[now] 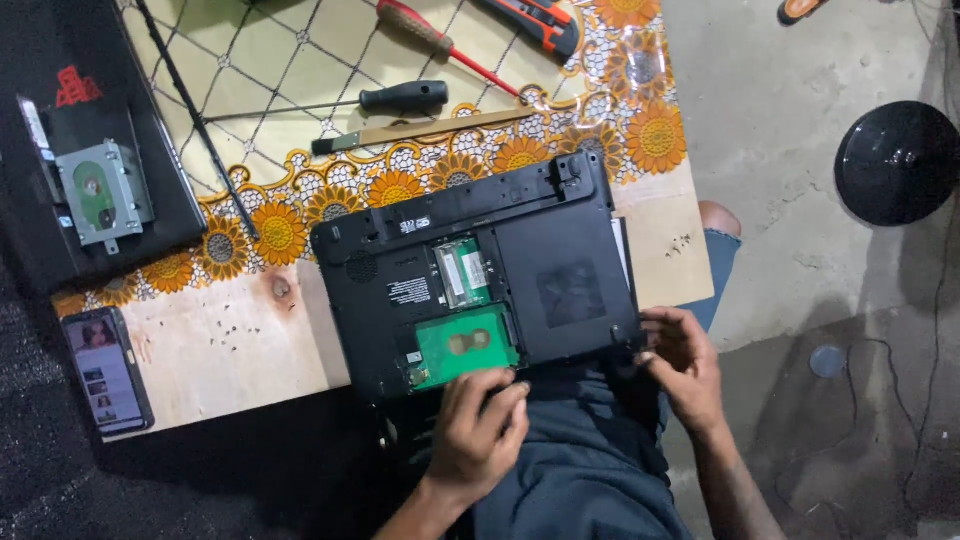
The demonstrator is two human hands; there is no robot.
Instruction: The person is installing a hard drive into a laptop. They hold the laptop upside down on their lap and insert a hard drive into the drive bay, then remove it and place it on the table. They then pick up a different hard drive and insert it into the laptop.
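A black laptop [520, 250] lies upside down at the near edge of a wooden table [230, 350], its bottom panel off so that a green circuit board [465, 345] and a memory module [462, 272] show. My left hand [480, 430] rests on the laptop's near edge just below the green board, fingers curled. My right hand [680, 365] grips the laptop's near right corner. Neither hand holds a tool.
A flowered cloth [400, 150] covers the far half of the table, with two screwdrivers [400, 97], a flat metal strip [420, 132] and a cutter [535, 20] on it. A second laptop with a hard drive caddy [100, 190] lies at left, a phone [105, 370] near it. A black round object [895, 160] sits on the floor.
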